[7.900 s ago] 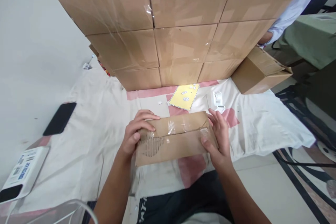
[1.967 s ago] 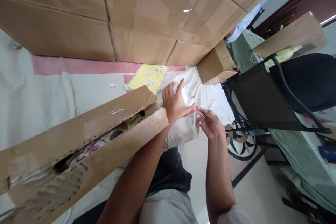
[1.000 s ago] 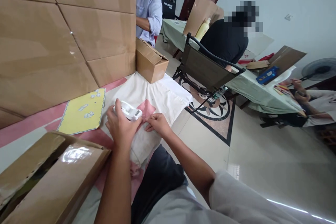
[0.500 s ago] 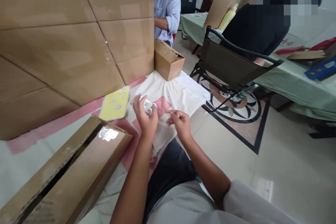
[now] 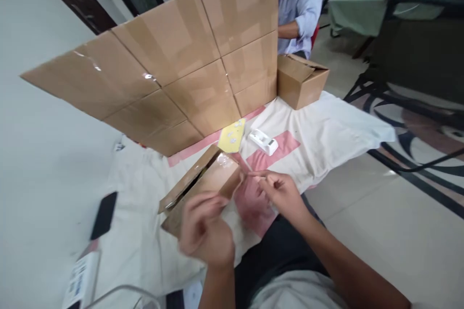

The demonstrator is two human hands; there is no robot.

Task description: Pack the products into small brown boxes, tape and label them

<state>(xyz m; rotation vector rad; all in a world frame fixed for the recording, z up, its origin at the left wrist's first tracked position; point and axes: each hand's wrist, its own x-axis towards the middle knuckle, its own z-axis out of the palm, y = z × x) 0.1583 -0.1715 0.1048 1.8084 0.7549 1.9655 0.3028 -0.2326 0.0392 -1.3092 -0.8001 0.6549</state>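
A long, partly opened cardboard box [image 5: 203, 186] lies on the white and pink cloth [image 5: 326, 130] in front of me. My left hand [image 5: 205, 229] hovers just in front of the box's near end, fingers curled and smeared by motion. My right hand [image 5: 281, 193] is beside the box's right end, its fingertips pinched on a small pale bit that I cannot make out. A white label dispenser [image 5: 264, 141] rests on the cloth beyond my right hand, with no hand on it. A yellow sticker sheet [image 5: 232, 135] lies next to it.
A wall of taped cardboard cartons [image 5: 195, 58] stands behind the cloth, with a smaller open carton [image 5: 300, 79] at its right end. A person in a light blue shirt [image 5: 300, 0] sits behind. A black phone [image 5: 104, 207] lies left; a dark chair [image 5: 416, 38] stands right.
My left hand has let go of the white dispenser, which now lies on the cloth, and has come back towards the box. My right hand stays pinched. The view swung left.
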